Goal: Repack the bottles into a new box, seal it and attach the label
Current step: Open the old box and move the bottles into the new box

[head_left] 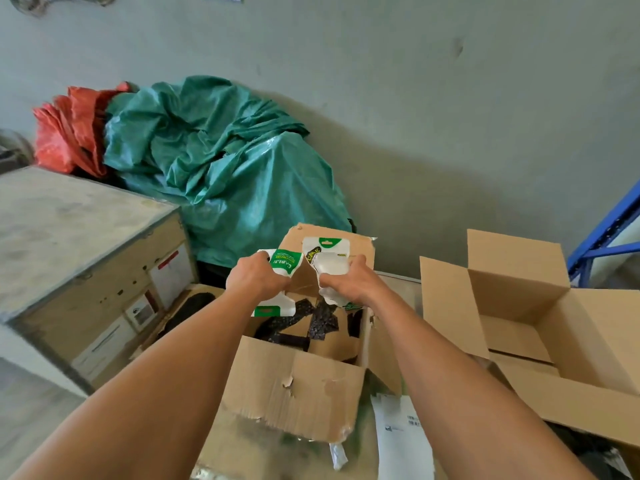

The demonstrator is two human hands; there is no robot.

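A torn, worn cardboard box [294, 386] stands open in front of me, with dark packets [322, 323] lying inside. Above it my left hand [256, 277] grips a bunch of white and green pouches [282, 265]. My right hand [349, 284] grips another bunch of white and green pouches [325, 259]. Both hands hover over the far half of the old box. A new, clean cardboard box [519, 296] stands open to the right, its inside bare. A white paper label [401, 434] lies flat between the two boxes, near me.
A grey crate [79, 237] with stickers stands at the left. Green tarp [225, 161] and red tarp [72, 129] are heaped against the wall behind. A blue rack post [606, 233] rises at the far right. The boxes sit on a shiny table [398, 285].
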